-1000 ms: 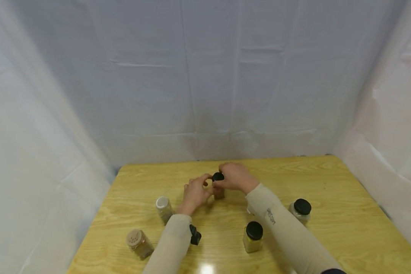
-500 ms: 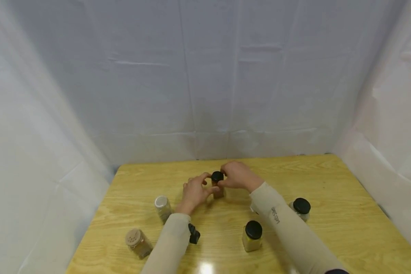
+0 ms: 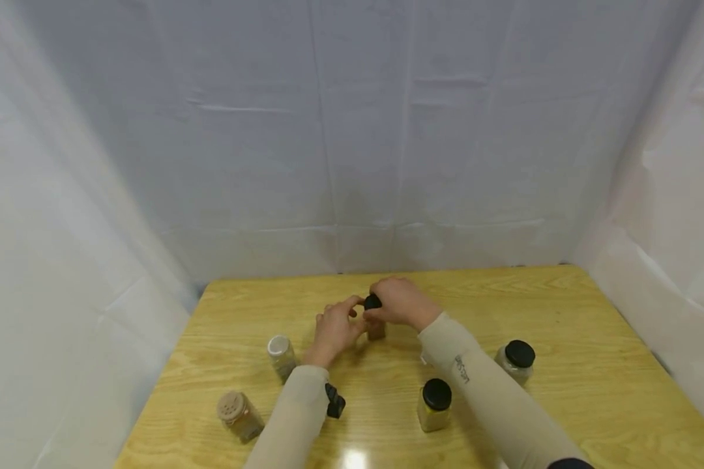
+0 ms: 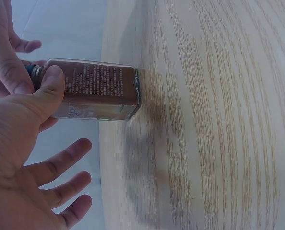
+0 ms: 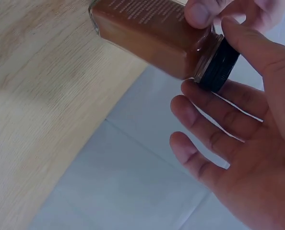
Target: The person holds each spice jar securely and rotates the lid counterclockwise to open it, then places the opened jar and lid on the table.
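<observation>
A square glass spice jar [image 4: 97,91] of red-brown powder, with printed text on its side, stands upright towards the back of the table. My left hand [image 3: 336,331] holds its upper body between thumb and forefinger; in the left wrist view the other fingers are spread away from the glass. With thumb and fingertips my right hand [image 3: 403,303] grips the black cap [image 5: 219,64], which sits on the jar's neck. From the head view, the right hand covers part of the cap.
Left of my left arm stand a white-topped jar [image 3: 281,358] and a jar with a tan perforated lid [image 3: 239,417]. A yellow jar with a black lid [image 3: 434,405] and a round black-lidded jar [image 3: 514,362] flank my right forearm. White sheeting [image 3: 364,143] hangs behind the table.
Half a second ago my right hand sat slightly further right, with more of the cap showing; now it has come back left over the cap. The left hand and jar stay in place.
</observation>
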The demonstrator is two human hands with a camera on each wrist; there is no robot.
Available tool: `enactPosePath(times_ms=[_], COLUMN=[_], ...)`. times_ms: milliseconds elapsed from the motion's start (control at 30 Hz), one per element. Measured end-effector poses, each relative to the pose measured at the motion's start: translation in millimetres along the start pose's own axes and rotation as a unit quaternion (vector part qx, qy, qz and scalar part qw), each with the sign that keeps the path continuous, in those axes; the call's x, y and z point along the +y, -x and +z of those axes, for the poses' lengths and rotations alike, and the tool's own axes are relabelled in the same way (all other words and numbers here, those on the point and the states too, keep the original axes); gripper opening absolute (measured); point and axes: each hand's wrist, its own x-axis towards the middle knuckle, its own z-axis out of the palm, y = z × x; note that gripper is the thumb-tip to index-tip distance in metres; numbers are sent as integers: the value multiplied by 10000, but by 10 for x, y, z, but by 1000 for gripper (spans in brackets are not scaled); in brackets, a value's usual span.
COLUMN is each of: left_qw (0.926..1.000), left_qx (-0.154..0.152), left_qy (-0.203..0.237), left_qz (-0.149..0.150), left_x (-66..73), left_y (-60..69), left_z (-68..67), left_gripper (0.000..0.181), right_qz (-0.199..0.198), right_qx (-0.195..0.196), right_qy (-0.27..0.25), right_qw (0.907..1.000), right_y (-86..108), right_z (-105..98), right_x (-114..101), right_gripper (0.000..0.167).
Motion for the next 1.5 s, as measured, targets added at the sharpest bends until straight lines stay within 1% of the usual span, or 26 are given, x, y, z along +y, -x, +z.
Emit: enactPosePath(times_ms=[67, 200, 233, 300, 367, 500, 567, 667, 767, 933, 1000, 1167, 1233, 1333, 1500], left_qw=[10000, 9999, 9999, 9999, 9998, 9999, 9999, 9998, 9997, 9998, 9998, 9997, 9997, 9998, 9998], left_qx=[16, 73, 77, 66, 55, 43, 37, 50, 60, 39, 34, 97, 111, 90, 42], left_qy=[-32, -110, -137, -150, -177, -155, -163, -196, -199, -166, -188, -229, -195, -168, -177], left_qz=[1, 24, 25, 13, 3, -21, -21, 63, 141, 135, 112, 57, 38, 16, -36], left_x=[8, 27, 30, 35, 36, 40, 40, 38, 30, 12, 9, 2, -1, -1, 2], left_y=[3, 6, 7, 9, 9, 12, 12, 17, 24, 36, 41, 43, 43, 45, 50], left_z=[2, 1, 0, 1, 3, -1, -9, -21, -26, -15, -16, -38, -48, -58, -60], left_gripper=[46, 48, 49, 51, 51, 52, 51, 49, 46, 45, 45, 49, 51, 52, 53], right_qz=[12, 169, 208, 264, 257, 142, 34, -119, -240, -228, -199, -40, 16, 39, 77], right_qx=[117, 317, 332, 314, 247, 4, -109, -156, -160, -188, -180, -100, -62, -32, -81], right_qy=[80, 316, 327, 327, 249, -56, -188, -272, -227, -92, -17, -66, -124, -178, -265], right_qw=[9999, 9989, 9987, 9986, 9991, 9999, 9998, 9994, 9993, 9995, 9996, 9999, 9999, 9998, 9996], right_y=[14, 56, 66, 83, 95, 97, 91, 83, 70, 40, 32, 31, 37, 46, 52], right_z=[1, -27, -39, -59, -72, -68, -62, -64, -66, -26, -9, -10, -22, -44, -68], right_x=[17, 55, 62, 78, 94, 125, 128, 110, 64, -4, -11, 15, 33, 54, 73], right_gripper=[40, 62, 62, 59, 53, 35, 31, 33, 38, 35, 37, 57, 63, 57, 38])
